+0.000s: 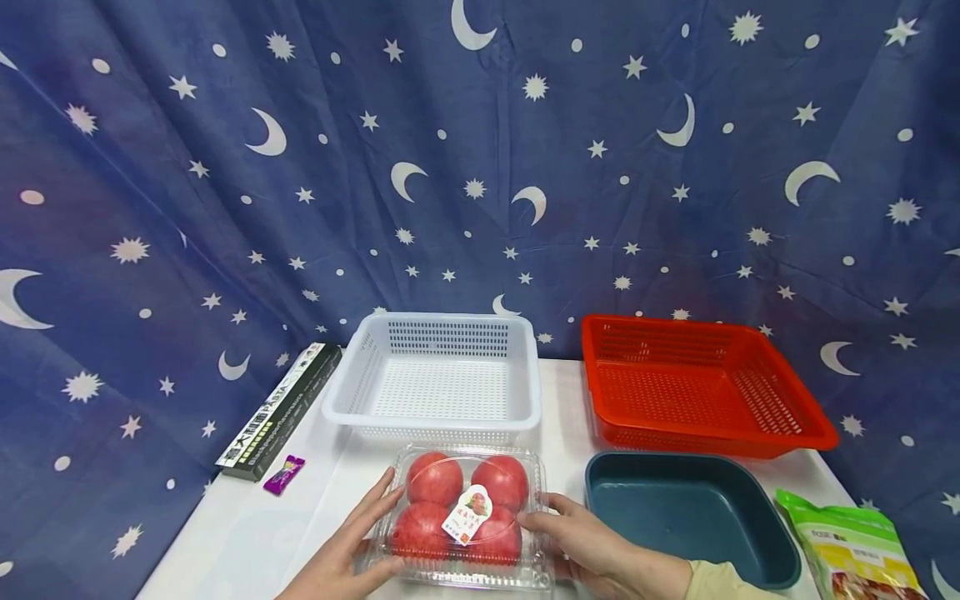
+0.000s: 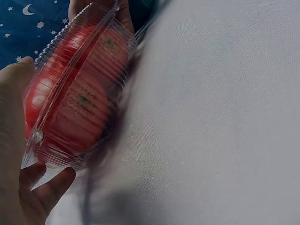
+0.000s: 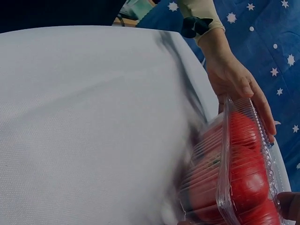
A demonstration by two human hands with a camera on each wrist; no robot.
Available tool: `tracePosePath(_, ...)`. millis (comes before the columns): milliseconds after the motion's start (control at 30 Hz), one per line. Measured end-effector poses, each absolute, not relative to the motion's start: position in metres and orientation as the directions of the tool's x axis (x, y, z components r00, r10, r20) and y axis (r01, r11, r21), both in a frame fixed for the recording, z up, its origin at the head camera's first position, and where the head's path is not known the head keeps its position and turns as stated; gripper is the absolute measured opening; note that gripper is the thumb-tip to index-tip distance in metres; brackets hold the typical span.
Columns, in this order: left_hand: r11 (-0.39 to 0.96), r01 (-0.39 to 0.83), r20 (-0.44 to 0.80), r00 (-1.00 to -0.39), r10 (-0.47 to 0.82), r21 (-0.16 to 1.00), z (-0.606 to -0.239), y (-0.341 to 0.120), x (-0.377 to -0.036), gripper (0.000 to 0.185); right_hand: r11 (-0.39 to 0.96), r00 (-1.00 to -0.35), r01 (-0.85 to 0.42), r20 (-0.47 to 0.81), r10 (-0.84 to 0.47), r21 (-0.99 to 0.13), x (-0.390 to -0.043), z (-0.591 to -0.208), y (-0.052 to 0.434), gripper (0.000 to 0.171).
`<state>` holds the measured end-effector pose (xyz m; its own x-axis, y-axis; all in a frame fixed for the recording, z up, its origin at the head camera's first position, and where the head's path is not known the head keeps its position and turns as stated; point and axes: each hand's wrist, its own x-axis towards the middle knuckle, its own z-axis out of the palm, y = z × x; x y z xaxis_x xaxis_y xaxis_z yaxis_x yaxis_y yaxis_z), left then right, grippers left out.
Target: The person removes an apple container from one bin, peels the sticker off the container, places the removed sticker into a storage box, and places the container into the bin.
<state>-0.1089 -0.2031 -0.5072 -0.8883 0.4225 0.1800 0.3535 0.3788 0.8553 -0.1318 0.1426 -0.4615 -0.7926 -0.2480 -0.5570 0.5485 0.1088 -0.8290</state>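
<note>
Our L hand [image 1: 347,543] & R hand [image 1: 588,542] gripped the tomato box [image 1: 464,515], opp. sides; we needed it lvl, w/ gentle pressure.

A curtained-off spot, room type hidden: starry curtain [image 1: 450,217] from nine through twelve to three, white-topped table [image 1: 330,475] at six.

On the long box [image 1: 281,412] that's lying along the table's [image 1: 247,542] left edge, toward the back-left corner, I'm reading "PASTA" in black beside Chinese characters; the lettering on its dark side is blurring. Midway between the left and right edges, a white sticker [image 1: 468,515] on the clear tomato box [image 1: 450,575] is showing small Chinese print I'm not making out. The purple packet [image 1: 284,475] near the left edge and the green-and-yellow bag [image 1: 851,546] by the right edge are carrying unreadable lettering.
</note>
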Motion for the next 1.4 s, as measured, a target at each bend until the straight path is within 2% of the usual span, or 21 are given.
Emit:
tracePosePath(233, 0.301, 0.429, 0.28, -0.858, 0.43, 0.852, -0.513, -0.204, -0.11, 0.068, 0.159, -0.806, 0.531, -0.554, -0.208, -0.832, -0.133, -0.456, 0.143, 0.08)
tracePosePath(367, 0.274, 0.422, 0.285, -0.859, 0.425, 0.864, -0.514, -0.204, -0.111, 0.066, 0.171, -0.822, 0.506, -0.533, -0.202, -0.846, -0.136, -0.449, 0.147, 0.077)
tracePosePath(633, 0.267, 0.406, 0.276, -0.867, 0.415, 0.874, -0.515, -0.205, -0.113, 0.064, 0.211, -0.91, 0.342, -0.379, -0.171, -0.916, -0.145, -0.427, 0.152, 0.074)
tracePosePath(767, 0.261, 0.42, 0.293, -0.862, 0.415, 0.869, -0.516, -0.205, -0.113, 0.063, 0.242, -0.942, 0.263, -0.302, -0.144, -0.934, -0.151, -0.413, 0.154, 0.065)
tracePosePath(933, 0.266, 0.358, 0.239, -0.888, 0.392, 0.895, -0.514, -0.204, -0.113, 0.061, 0.263, -0.961, 0.155, -0.207, -0.186, -0.952, -0.159, -0.402, 0.155, 0.051)
tracePosePath(1100, 0.287, 0.278, 0.168, -0.92, 0.355, 0.917, -0.512, -0.201, -0.112, 0.059, 0.346, -0.961, 0.011, -0.105, -0.254, -0.938, -0.167, -0.399, 0.154, 0.043)
tracePosePath(1267, 0.277, 0.306, 0.194, -0.91, 0.366, 0.911, -0.514, -0.201, -0.111, 0.057, 0.415, -0.939, -0.141, -0.011, -0.343, -0.899, -0.173, -0.402, 0.147, 0.037)
tracePosePath(1400, 0.254, 0.338, 0.227, -0.895, 0.383, 0.906, -0.515, -0.201, -0.111, 0.055, 0.446, -0.922, -0.191, 0.004, -0.387, -0.875, -0.177, -0.403, 0.141, 0.035)
